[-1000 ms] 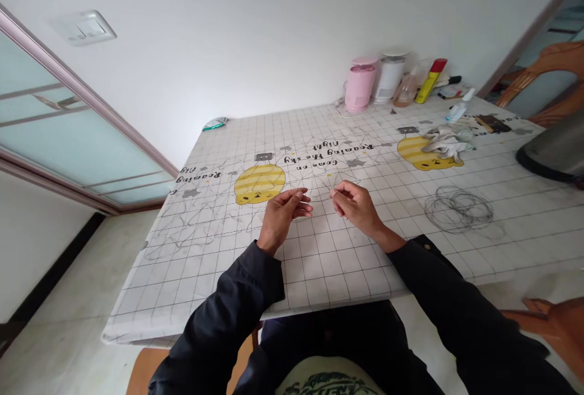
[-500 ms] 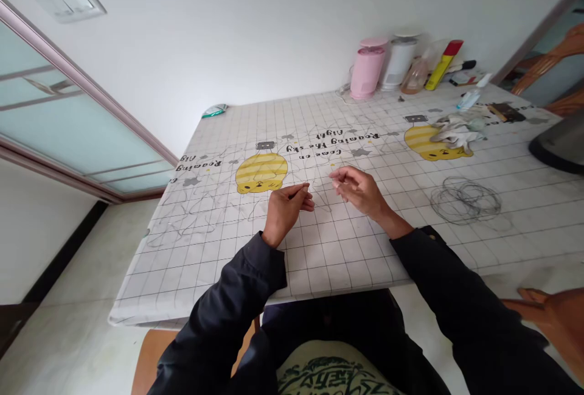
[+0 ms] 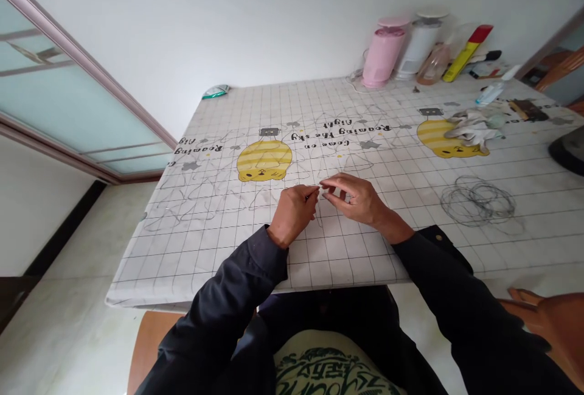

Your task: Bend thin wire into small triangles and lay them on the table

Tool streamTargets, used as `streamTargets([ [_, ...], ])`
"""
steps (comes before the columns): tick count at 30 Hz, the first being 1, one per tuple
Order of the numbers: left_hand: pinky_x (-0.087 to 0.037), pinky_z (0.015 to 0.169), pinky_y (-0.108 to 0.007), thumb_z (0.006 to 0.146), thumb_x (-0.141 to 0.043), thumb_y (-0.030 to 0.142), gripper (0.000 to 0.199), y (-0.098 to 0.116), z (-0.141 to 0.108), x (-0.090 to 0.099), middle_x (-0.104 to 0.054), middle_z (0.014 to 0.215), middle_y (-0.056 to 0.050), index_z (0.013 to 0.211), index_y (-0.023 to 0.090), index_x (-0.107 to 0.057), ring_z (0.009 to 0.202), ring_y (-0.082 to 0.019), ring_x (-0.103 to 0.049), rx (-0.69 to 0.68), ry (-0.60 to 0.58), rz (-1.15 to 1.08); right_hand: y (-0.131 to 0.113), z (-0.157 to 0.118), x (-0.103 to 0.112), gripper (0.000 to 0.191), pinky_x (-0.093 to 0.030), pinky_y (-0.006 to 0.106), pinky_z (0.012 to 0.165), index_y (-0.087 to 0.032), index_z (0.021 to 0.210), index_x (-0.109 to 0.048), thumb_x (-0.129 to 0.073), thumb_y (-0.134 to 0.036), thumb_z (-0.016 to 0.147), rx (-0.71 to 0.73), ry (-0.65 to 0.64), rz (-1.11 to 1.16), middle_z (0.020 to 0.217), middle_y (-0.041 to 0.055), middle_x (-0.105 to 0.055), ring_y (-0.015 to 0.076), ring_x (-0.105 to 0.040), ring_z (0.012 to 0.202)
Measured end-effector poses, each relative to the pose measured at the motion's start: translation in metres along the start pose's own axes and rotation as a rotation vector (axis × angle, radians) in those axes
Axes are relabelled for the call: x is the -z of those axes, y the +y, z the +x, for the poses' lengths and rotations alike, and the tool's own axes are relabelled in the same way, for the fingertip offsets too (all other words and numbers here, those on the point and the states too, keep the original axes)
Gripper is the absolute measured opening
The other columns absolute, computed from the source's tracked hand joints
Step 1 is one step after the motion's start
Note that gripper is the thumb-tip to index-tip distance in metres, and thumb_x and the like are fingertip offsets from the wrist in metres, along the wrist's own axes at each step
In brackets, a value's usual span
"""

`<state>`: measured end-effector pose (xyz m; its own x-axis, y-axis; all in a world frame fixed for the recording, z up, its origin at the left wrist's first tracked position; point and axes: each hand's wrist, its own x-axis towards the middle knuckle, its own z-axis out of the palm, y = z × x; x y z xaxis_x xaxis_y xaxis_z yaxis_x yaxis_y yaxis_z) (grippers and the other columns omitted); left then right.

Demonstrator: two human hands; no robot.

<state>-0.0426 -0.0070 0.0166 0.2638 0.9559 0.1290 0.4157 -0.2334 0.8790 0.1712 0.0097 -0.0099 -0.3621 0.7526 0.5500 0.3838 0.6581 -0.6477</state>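
Note:
Over the front middle of the table, my left hand [image 3: 293,212] is closed in a pinch, thumb against forefinger. A thin wire-like strand [image 3: 320,222] shows just below its fingertips and seems to come from the pinch. My right hand [image 3: 358,200] is close on the right, its thumb and forefinger apart and its forefinger tip close to the left fingertips. Whether the two hands touch I cannot tell. Loose thin strands [image 3: 182,200] lie spread over the cloth to the left. A tangled coil of thin grey wire [image 3: 477,201] rests to the right of my right hand.
A checked tablecloth [image 3: 219,267] covers the table. Along the wall stand a pink cylinder [image 3: 384,57], a white cylinder [image 3: 418,48], a bottle [image 3: 433,66] and a yellow can with a red top [image 3: 465,57]. A crumpled cloth [image 3: 477,127] lies at right. A green packet [image 3: 215,92] sits at the far left corner.
My right hand has moved left, bringing its fingertips up to my left hand's. The left hand keeps its pinch. The view has shifted slightly.

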Motion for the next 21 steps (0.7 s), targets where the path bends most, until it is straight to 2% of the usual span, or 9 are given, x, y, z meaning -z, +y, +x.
streamTargets([
  [3,-0.047,0.064,-0.029,0.104,-0.056,0.02,0.029,0.001,0.0,0.0,-0.065,0.069,-0.002,0.096,0.02,-0.084,0.057,-0.017,-0.06,-0.074,0.032,0.087,-0.003,-0.001,-0.001,0.025,-0.065,0.039,0.065,-0.029,0.125,-0.082,-0.076,-0.038,0.103,-0.007,-0.017,-0.038,0.113,0.0091,-0.083,0.0243,-0.076,0.088],
  [6,-0.044,0.071,-0.031,0.101,-0.06,0.016,0.027,0.003,0.0,-0.001,-0.064,0.071,-0.005,0.086,0.02,-0.081,0.066,-0.019,-0.058,-0.154,0.086,0.158,-0.007,0.001,-0.004,0.019,-0.066,0.04,0.071,-0.03,0.117,-0.084,-0.07,-0.038,0.106,-0.02,0.057,-0.057,0.108,0.0081,-0.084,0.024,-0.077,0.086],
  [9,-0.044,0.075,-0.032,0.101,-0.064,0.017,0.024,0.004,-0.001,-0.003,-0.067,0.076,-0.006,0.085,0.021,-0.081,0.073,-0.02,-0.06,-0.161,0.105,0.144,-0.01,0.002,-0.003,0.022,-0.066,0.041,0.075,-0.029,0.113,-0.085,-0.066,-0.039,0.109,-0.051,0.117,0.006,0.1,0.007,-0.084,0.0233,-0.077,0.085],
  [12,-0.049,0.072,-0.031,0.102,-0.064,0.024,0.022,0.007,-0.003,-0.005,-0.073,0.082,-0.005,0.098,0.022,-0.085,0.069,-0.018,-0.063,-0.069,0.063,0.007,-0.014,0.003,0.0,0.028,-0.064,0.036,0.06,-0.026,0.113,-0.086,-0.066,-0.047,0.11,-0.206,0.133,0.194,0.098,0.0071,-0.083,0.0209,-0.076,0.076],
  [14,-0.049,0.063,-0.029,0.101,-0.066,0.027,0.022,0.01,-0.003,-0.004,-0.074,0.081,-0.003,0.105,0.021,-0.086,0.06,-0.014,-0.061,0.037,0.047,-0.136,-0.016,0.004,0.004,0.033,-0.062,0.033,0.053,-0.024,0.115,-0.086,-0.069,-0.052,0.108,-0.298,0.137,0.35,0.1,0.0083,-0.084,0.022,-0.078,0.08],
  [18,-0.043,0.043,-0.026,0.096,-0.072,0.032,0.022,0.019,-0.004,-0.002,-0.072,0.075,-0.002,0.104,0.017,-0.086,0.048,-0.011,-0.056,0.179,0.062,-0.332,-0.017,0.006,0.008,0.036,-0.066,0.035,0.057,-0.024,0.117,-0.086,-0.075,-0.055,0.103,-0.347,0.132,0.526,0.107,0.0098,-0.085,0.0252,-0.081,0.089],
  [21,-0.051,0.043,-0.026,0.094,-0.075,0.032,0.022,0.023,-0.005,-0.003,-0.074,0.079,-0.004,0.103,0.015,-0.085,0.053,-0.013,-0.064,0.162,0.095,-0.418,-0.017,0.008,0.011,0.034,-0.065,0.035,0.058,-0.026,0.118,-0.087,-0.075,-0.054,0.103,-0.333,0.121,0.549,0.109,0.0092,-0.084,0.0251,-0.079,0.093],
])
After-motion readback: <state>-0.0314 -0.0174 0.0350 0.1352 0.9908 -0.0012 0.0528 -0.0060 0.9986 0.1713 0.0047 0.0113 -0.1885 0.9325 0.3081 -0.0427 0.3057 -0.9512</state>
